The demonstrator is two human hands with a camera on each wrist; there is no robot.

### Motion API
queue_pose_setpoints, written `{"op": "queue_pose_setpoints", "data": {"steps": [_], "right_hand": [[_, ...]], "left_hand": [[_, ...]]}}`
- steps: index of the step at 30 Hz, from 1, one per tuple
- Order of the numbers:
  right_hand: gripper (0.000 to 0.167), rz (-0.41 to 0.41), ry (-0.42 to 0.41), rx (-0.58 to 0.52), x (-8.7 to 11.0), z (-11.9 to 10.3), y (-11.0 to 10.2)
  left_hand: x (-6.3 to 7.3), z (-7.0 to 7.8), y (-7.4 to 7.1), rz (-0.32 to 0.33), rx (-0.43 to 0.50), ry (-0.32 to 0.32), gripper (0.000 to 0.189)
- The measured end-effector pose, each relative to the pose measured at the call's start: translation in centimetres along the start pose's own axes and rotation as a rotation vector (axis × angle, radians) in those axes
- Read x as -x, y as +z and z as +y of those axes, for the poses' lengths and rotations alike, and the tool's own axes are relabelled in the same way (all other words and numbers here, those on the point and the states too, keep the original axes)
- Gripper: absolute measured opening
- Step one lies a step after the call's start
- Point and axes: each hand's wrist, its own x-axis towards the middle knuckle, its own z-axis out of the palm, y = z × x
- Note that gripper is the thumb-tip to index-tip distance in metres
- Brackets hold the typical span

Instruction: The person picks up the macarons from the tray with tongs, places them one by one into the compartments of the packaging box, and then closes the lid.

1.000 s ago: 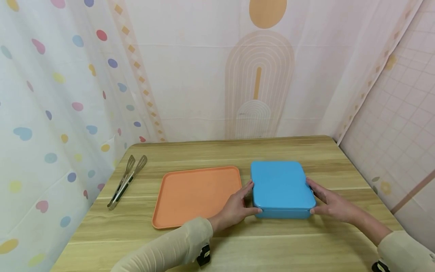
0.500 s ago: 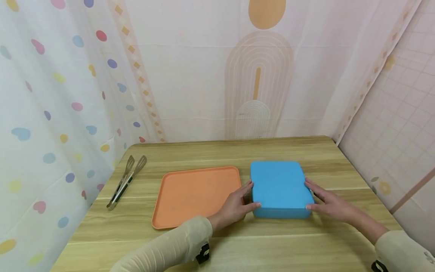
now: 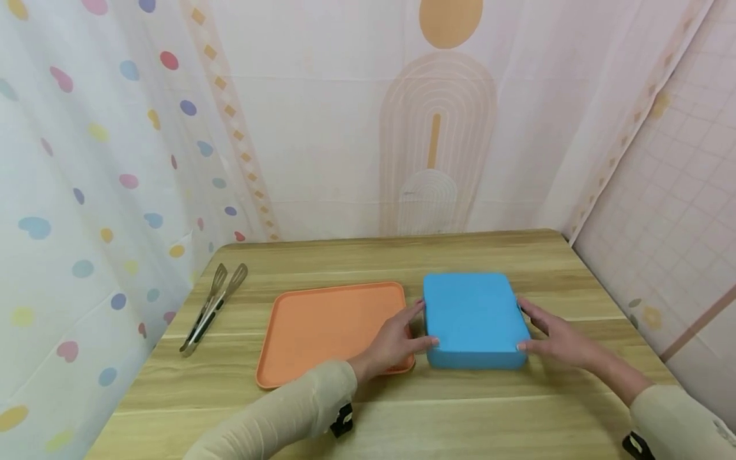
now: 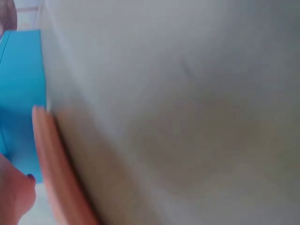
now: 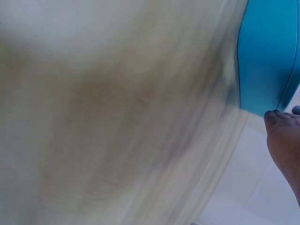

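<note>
A blue square box (image 3: 474, 313) with a flat top sits on the wooden table. My left hand (image 3: 392, 340) is at its left side, fingertips by the left edge and thumb at the front left corner of the top. On the opposite side my right hand (image 3: 560, 338) lies along the box's right edge, its thumb touching the front right corner. Fingers of both hands look fairly straight. In the right wrist view, fingertips (image 5: 276, 116) meet the corner of the box (image 5: 265, 61). The left wrist view shows the box (image 4: 21, 89) beyond the tray's rim.
An orange tray (image 3: 322, 332) lies left of the box, partly under my left forearm. Metal tongs with black grips (image 3: 213, 310) rest at the table's left side. Patterned curtains (image 3: 322, 128) hang behind the wooden table (image 3: 460, 415).
Both thumbs have shifted up from the box's front edge to the corners of its top. The left hand has drawn slightly left. The seam along the front shows less clearly now.
</note>
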Motion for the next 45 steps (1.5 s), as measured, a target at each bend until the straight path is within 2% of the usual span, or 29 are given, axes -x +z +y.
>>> {"op": "queue_pose_setpoints", "data": {"steps": [7,12,17,23,28,36,45], "right_hand": [[0.104,-0.036,0.032,0.011,-2.5,0.1,-1.3],[0.109,-0.102,0.061,0.006,-3.7,0.4,-1.5],[0.110,-0.134,0.072,-0.039,-3.9,0.7,-1.5],[0.108,-0.136,0.055,-0.085,-4.0,1.3,-1.2],[0.108,-0.132,0.058,-0.112,-4.0,1.7,-1.3],[0.108,-0.136,0.063,-0.122,-3.9,2.0,-1.3],[0.107,-0.137,0.066,-0.124,-3.8,1.9,-1.4]], "left_hand": [[-3.0,-0.1,-2.2,-0.090,-0.087,-0.033,0.097],[-4.0,-0.4,-2.8,-0.154,-0.150,-0.063,0.101],[-4.2,-0.7,-2.9,-0.195,-0.171,-0.060,0.101],[-4.4,-1.1,-2.8,-0.202,-0.203,-0.053,0.100],[-4.4,-1.2,-2.6,-0.209,-0.191,-0.044,0.099],[-4.4,-1.1,-2.2,-0.217,-0.172,-0.040,0.098],[-4.5,-0.7,-2.3,-0.219,-0.200,-0.038,0.098]]}}
